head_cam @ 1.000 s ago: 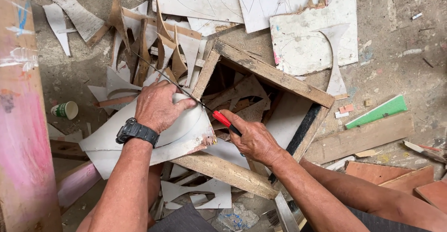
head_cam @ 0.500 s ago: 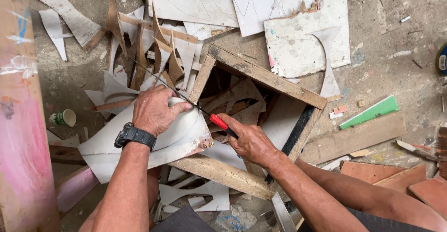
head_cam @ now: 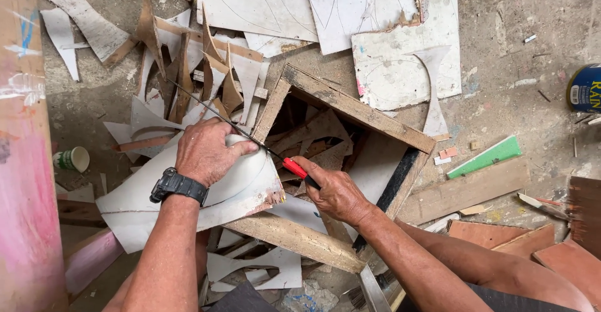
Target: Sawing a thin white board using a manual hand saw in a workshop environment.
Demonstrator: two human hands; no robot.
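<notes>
The left hand (head_cam: 203,152) presses a white board (head_cam: 241,190) flat across a wooden frame (head_cam: 350,105); the right hand (head_cam: 335,190) grips a red-handled saw (head_cam: 250,138), its blade just beside the left fingers (head_cam: 235,150). A slip could nick them; the overhanging board may flex and bind.

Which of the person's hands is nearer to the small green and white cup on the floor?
Left. The left hand presses on the white board, just right of the cup. The right hand grips the red-handled saw farther right, beyond the board.
</notes>
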